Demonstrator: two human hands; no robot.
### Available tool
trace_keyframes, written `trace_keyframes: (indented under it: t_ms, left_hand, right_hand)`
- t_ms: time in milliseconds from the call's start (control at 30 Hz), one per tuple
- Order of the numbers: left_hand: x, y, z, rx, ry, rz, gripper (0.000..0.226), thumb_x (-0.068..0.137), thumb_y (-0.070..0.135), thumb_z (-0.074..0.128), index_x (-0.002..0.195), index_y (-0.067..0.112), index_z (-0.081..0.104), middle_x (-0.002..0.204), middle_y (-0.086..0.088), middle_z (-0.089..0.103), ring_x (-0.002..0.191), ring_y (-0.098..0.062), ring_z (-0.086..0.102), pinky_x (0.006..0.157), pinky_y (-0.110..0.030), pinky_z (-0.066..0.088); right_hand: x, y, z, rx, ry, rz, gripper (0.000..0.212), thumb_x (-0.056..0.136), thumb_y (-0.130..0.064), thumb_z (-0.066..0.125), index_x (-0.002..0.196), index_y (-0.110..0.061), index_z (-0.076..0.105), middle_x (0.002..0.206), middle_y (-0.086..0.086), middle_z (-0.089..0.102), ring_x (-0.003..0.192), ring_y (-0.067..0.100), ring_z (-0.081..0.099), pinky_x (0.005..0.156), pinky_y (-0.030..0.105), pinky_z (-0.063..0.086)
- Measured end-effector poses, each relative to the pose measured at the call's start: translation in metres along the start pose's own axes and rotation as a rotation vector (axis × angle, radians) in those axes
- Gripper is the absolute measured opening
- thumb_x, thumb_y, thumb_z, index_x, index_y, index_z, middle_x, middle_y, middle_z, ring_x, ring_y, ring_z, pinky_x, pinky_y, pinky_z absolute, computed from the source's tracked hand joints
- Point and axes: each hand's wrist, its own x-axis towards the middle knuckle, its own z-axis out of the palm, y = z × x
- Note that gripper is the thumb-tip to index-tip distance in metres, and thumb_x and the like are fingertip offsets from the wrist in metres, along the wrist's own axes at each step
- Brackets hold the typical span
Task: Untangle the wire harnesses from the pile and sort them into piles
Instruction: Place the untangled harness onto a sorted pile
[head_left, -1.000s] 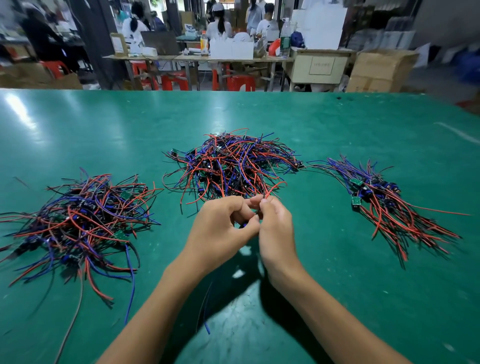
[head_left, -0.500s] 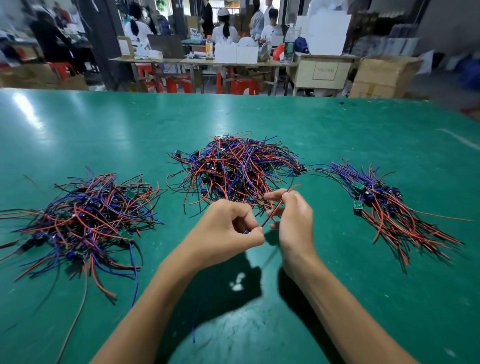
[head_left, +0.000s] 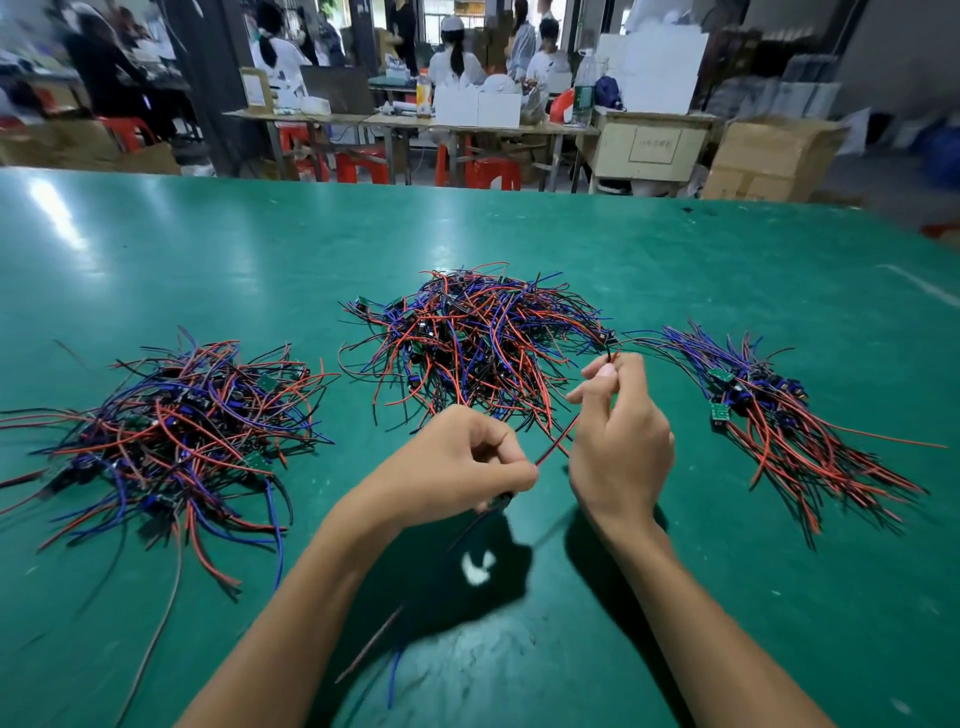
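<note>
Green table (head_left: 156, 249) in a busy workshop carries a tangled left pile (head_left: 171, 431), the central pile (head_left: 478, 343) and a combed right pile (head_left: 789, 415), as the left hand (head_left: 447, 467) and right hand (head_left: 618, 436), now drawn apart, pinch one harness (head_left: 558, 441) nearly freed for sorting.

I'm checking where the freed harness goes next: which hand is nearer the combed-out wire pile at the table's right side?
Right. The right hand is just beside the combed-out wire pile; the left hand sits farther away.
</note>
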Motion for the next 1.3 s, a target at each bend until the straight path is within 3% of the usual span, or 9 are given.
trace_keyframes:
  t_ms: [133,267,333,467,667,833,1100,1200,1300]
  left_hand:
    - [0.001,0.005,-0.005,-0.33,0.14,0.029,0.018,0.088,0.014,0.073,0.07,0.018,0.072,0.065,-0.002,0.066,0.048,-0.011,0.049,0.046,-0.016,0.039]
    - [0.009,0.005,-0.009,-0.694,0.384,-0.074,0.012,0.086,0.036,0.072,0.078,0.028,0.077,0.074,0.008,0.066,0.048,-0.007,0.038,0.043,-0.017,0.03]
    - [0.011,0.0,-0.01,-0.751,0.502,-0.134,0.016,0.086,0.042,0.073,0.079,0.028,0.076,0.074,0.009,0.064,0.046,-0.005,0.038,0.044,-0.017,0.03]
    - [0.013,-0.006,-0.006,-0.764,0.573,-0.196,0.026,0.083,0.047,0.075,0.075,0.022,0.069,0.064,0.01,0.063,0.046,-0.006,0.044,0.044,-0.017,0.034]
    - [0.013,-0.005,-0.002,-0.726,0.531,-0.094,0.022,0.082,0.042,0.076,0.082,0.022,0.069,0.082,0.007,0.073,0.046,-0.007,0.046,0.049,-0.018,0.037]
    - [0.014,-0.002,0.008,-0.658,0.621,-0.017,0.021,0.086,0.034,0.076,0.085,0.014,0.069,0.076,0.002,0.074,0.04,-0.008,0.047,0.042,-0.017,0.038]
    - [0.013,-0.004,0.01,-0.617,0.671,0.066,0.02,0.086,0.03,0.078,0.076,0.018,0.066,0.065,-0.001,0.071,0.038,-0.008,0.047,0.041,-0.017,0.039]
    - [0.011,-0.004,0.012,-0.564,0.651,0.154,0.018,0.079,0.029,0.081,0.08,0.017,0.068,0.059,0.001,0.068,0.039,-0.009,0.048,0.043,-0.016,0.039]
    - [0.009,-0.004,0.012,-0.533,0.577,0.321,0.021,0.08,0.008,0.081,0.091,0.018,0.066,0.073,-0.002,0.076,0.05,-0.013,0.054,0.048,-0.02,0.045]
  right_hand:
    - [0.006,0.0,-0.002,0.448,-0.184,0.155,0.033,0.104,-0.04,0.031,0.106,-0.03,0.062,0.076,-0.009,0.074,0.053,0.016,0.063,0.062,0.038,0.051]
    - [-0.009,0.001,-0.006,0.024,-0.532,-0.267,0.021,0.097,-0.049,0.055,0.115,-0.04,0.06,0.077,-0.021,0.068,0.063,0.007,0.064,0.068,0.037,0.055]
    - [-0.023,-0.011,-0.003,0.138,-0.615,-0.272,0.029,0.089,-0.061,0.061,0.108,-0.039,0.061,0.076,-0.021,0.068,0.065,0.008,0.064,0.065,0.031,0.053]
    - [-0.037,-0.028,-0.001,0.464,-0.547,-0.154,0.022,0.095,-0.05,0.065,0.096,-0.028,0.067,0.076,-0.016,0.071,0.066,0.007,0.065,0.061,0.019,0.045]
    - [-0.022,-0.035,-0.006,0.747,-0.421,0.324,0.018,0.096,-0.03,0.067,0.081,-0.021,0.071,0.071,0.005,0.073,0.053,0.014,0.056,0.047,0.022,0.041]
    - [-0.015,-0.035,-0.01,0.782,-0.381,0.416,0.019,0.094,-0.033,0.069,0.083,-0.018,0.073,0.079,0.005,0.076,0.054,0.018,0.059,0.045,0.023,0.044]
    - [-0.012,-0.033,-0.012,0.781,-0.401,0.399,0.012,0.096,-0.031,0.067,0.092,-0.019,0.067,0.082,0.005,0.077,0.064,0.018,0.07,0.051,0.027,0.054]
    - [-0.006,-0.034,-0.013,1.007,-0.494,0.58,0.013,0.098,-0.022,0.063,0.095,-0.01,0.065,0.081,0.006,0.077,0.072,0.017,0.074,0.061,0.023,0.058]
    - [0.002,-0.032,-0.017,1.285,-0.609,0.755,0.013,0.099,-0.018,0.058,0.101,-0.005,0.061,0.087,0.01,0.077,0.078,0.015,0.075,0.071,0.02,0.059]
